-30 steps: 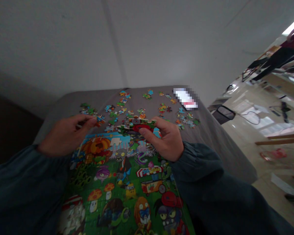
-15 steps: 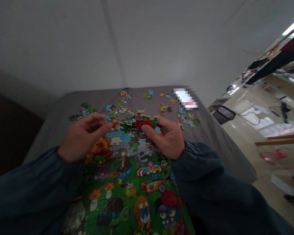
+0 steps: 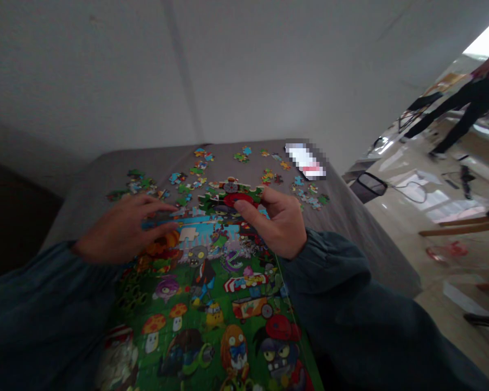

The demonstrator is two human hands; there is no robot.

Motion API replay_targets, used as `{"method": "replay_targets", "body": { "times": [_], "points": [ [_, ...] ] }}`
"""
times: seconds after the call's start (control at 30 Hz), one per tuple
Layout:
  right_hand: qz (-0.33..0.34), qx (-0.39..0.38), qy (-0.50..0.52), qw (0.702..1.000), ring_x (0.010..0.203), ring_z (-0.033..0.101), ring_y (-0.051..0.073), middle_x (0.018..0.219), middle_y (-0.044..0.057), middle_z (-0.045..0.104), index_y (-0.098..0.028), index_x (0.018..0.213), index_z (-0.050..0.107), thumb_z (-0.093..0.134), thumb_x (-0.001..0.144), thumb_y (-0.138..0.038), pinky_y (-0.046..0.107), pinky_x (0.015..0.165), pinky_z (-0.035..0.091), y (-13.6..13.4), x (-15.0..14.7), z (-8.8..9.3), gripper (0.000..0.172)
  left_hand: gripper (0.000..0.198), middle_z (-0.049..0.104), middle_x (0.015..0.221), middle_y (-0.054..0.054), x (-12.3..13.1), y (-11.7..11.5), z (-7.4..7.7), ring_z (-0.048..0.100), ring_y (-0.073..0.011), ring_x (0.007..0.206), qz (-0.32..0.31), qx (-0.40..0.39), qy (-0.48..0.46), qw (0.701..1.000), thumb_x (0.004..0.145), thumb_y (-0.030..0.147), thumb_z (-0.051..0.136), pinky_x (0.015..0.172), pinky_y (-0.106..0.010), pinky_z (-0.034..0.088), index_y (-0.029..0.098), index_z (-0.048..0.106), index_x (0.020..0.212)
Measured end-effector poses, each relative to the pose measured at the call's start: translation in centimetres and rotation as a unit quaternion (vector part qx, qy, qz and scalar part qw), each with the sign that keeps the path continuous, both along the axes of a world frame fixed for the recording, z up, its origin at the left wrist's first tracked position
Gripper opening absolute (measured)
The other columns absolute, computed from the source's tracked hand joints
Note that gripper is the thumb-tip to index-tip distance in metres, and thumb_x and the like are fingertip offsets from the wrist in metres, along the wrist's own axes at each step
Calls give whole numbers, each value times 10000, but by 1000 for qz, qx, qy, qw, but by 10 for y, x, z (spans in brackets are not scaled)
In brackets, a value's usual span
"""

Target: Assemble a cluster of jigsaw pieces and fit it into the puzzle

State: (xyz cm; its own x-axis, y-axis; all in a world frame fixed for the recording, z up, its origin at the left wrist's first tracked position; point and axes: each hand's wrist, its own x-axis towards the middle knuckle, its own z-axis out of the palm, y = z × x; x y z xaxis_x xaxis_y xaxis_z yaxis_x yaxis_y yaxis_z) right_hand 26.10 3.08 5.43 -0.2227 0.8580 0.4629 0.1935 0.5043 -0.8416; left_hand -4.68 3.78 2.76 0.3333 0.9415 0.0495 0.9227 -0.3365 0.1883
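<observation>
Left hand (image 3: 122, 227) had drawn back from the puzzle chunk (image 3: 231, 199), fingers parted; right hand (image 3: 280, 222) pinched it; phone (image 3: 305, 161) screen was unreadable.

Two hands (image 3: 118, 228) (image 3: 279, 222), one puzzle (image 3: 167, 331), one joined section (image 3: 234, 199), one phone (image 3: 305, 161), loose pieces (image 3: 241, 157) too many to count

So there's a plain grey wall (image 3: 244, 70) right behind the surface (image 3: 370, 239), with a darker, slightly slanted stripe (image 3: 179, 65) running down it. Surface has grey cloth draped over it. Far left's super dark. Right side opens onto a shiny pale floor (image 3: 407, 217), some wooden bar (image 3: 442, 231), and a blown-out bright patch (image 3: 487, 41) up top.
</observation>
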Motion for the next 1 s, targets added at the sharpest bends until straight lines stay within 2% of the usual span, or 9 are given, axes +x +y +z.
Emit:
{"method": "replay_targets", "body": {
  "times": [0.1,0.33,0.43,0.53,0.67,0.8,0.87,0.93,1.0],
  "points": [
    [-3,2,-6,1000,749,619,152,795,24,696,-187,871,730,675,899,-413,323,802,522,0,1,0,234,529,683,1114,-62,11,-5,-3,610,-267,1016,-69,-48,-49,995,858,710,502,958,-429,455,314,746,1109],
    [-8,15,-7,1000,732,619,153,812,22,711,-202,899,741,678,900,-425,321,752,511,-1,1,0,232,391,746,985,-91,21,-7,-1,643,-300,928,-52,-48,-86,994,902,548,472,913,-434,460,318,790,915],
    [-7,13,-2,1000,747,626,158,818,21,715,-210,901,740,676,901,-437,331,776,520,-1,1,-1,235,435,751,866,-94,26,-9,5,662,-302,813,3,-48,-92,995,920,523,405,789,-415,475,297,775,878],
    [1,7,0,1000,757,630,162,811,21,712,-210,897,739,675,902,-447,341,803,527,-1,1,-2,245,476,760,802,-68,26,-9,11,662,-267,685,86,-94,-108,986,920,555,377,667,-364,459,304,778,970],
    [10,1,8,1000,765,630,167,824,29,709,-203,913,738,679,900,-432,348,815,527,-1,0,-2,236,476,750,795,-41,9,-3,16,655,-257,698,172,-101,-69,978,906,553,405,632,-330,451,282,768,1054],
    [12,-6,15,1000,770,626,171,850,40,711,-197,931,735,683,896,-420,355,817,527,-2,0,1,231,576,693,1069,-125,-4,1,19,628,-322,934,215,-7,-4,977,938,533,393,808,-414,487,170,642,1310],
    [9,-9,14,1000,770,624,171,845,38,710,-201,934,732,686,893,-418,354,814,527,-2,0,2,225,628,623,1222,-167,-2,1,19,586,-346,1103,201,57,35,977,958,538,367,952,-456,461,136,561,1400],
    [5,-8,12,1000,766,623,170,835,37,707,-203,926,728,688,891,-418,352,806,526,-2,0,2,221,586,602,1283,-170,0,0,18,554,-343,1195,164,67,66,982,972,514,353,1044,-467,414,153,603,1359],
    [3,-6,11,1000,759,622,169,833,37,707,-202,913,724,688,891,-417,351,800,525,-2,0,2,219,545,612,1294,-167,0,0,16,552,-343,1207,142,30,86,986,976,501,357,1063,-482,394,182,655,1303]
  ]
}}
